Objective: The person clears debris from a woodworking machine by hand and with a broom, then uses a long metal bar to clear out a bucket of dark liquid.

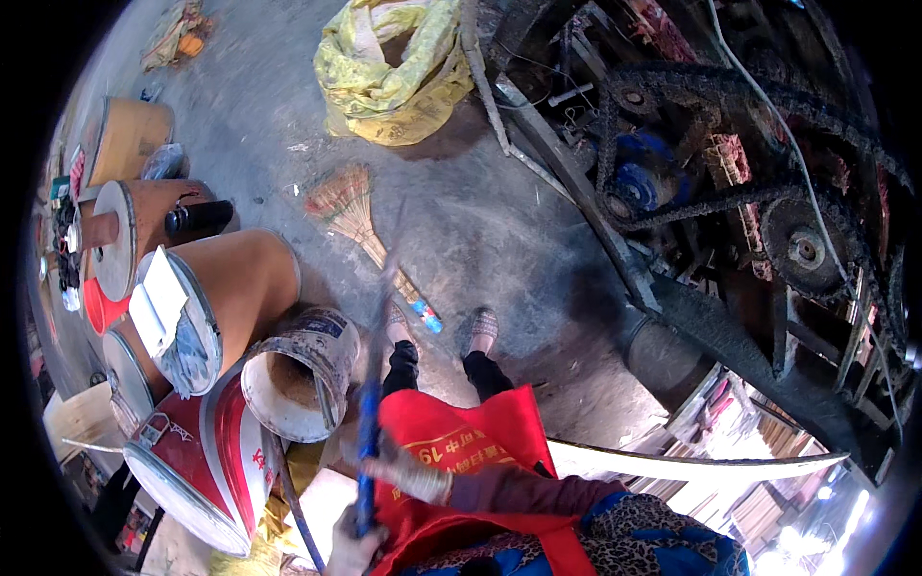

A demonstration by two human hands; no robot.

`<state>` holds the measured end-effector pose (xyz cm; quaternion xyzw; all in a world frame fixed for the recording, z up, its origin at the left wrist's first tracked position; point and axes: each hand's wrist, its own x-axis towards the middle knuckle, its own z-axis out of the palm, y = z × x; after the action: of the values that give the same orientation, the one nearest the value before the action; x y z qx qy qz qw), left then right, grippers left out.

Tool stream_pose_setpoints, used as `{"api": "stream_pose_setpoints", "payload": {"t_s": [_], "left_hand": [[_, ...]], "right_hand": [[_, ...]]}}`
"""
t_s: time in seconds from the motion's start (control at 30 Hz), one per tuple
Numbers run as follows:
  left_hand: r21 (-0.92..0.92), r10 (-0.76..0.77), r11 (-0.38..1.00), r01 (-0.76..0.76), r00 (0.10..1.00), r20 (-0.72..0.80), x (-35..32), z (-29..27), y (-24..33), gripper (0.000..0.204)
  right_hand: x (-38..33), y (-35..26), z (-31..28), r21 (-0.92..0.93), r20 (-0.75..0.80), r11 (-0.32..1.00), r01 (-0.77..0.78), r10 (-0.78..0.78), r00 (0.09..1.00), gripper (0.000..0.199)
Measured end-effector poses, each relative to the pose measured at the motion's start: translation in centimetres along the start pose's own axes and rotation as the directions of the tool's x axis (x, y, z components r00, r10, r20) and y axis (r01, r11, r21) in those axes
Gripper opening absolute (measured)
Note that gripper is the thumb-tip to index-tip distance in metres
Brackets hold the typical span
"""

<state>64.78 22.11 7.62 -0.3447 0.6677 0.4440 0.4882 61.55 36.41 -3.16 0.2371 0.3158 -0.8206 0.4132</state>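
At lower centre, a long, slender blue pole [369, 418] is clasped in the grip of left hand [352, 550] and right hand [396, 468]; steadier control should be gained by wider spacing.

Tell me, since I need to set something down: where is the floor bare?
The floor is mostly bare between the broom, yellow sack and machine, and again between the sack and drums. It is crowded on the left, with drums and a bucket, and around the left hand and right hand on the blue stick.
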Motion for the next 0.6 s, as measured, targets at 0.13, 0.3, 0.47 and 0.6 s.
{"api": "stream_pose_setpoints", "payload": {"t_s": [0.13, 0.3, 0.47, 0.6], "left_hand": [[-0.236, 0.011, 0.969, 0.067, 0.949, 0.316, 11.1, 5.3, 2.1, 0.03], [-0.174, 0.021, 0.983, 0.061, 0.9, 0.435, 15.6, 11.6, 1.4, 0.026], [-0.259, -0.006, 0.959, 0.114, 0.923, 0.385, 18.9, 14.6, -0.3, 0.022], [-0.342, -0.003, 0.93, 0.137, 0.931, 0.365, 21.4, 15.1, -0.9, 0.023]], "right_hand": [[3.6, -2.7, -7.4, 0.253, -0.454, 0.91, 0.327, -0.188, 0.871, 0.042], [8.4, -4.8, -18.1, -0.062, -0.848, 0.963, 0.264, -0.19, 0.495, 0.056], [12.1, -4.6, -27.7, -0.347, -0.818, 0.909, 0.231, -0.414, 0.4, 0.047], [14.0, -6.9, -29.4, -0.166, -0.882, 0.95, 0.264, -0.263, 0.391, 0.034]]}}
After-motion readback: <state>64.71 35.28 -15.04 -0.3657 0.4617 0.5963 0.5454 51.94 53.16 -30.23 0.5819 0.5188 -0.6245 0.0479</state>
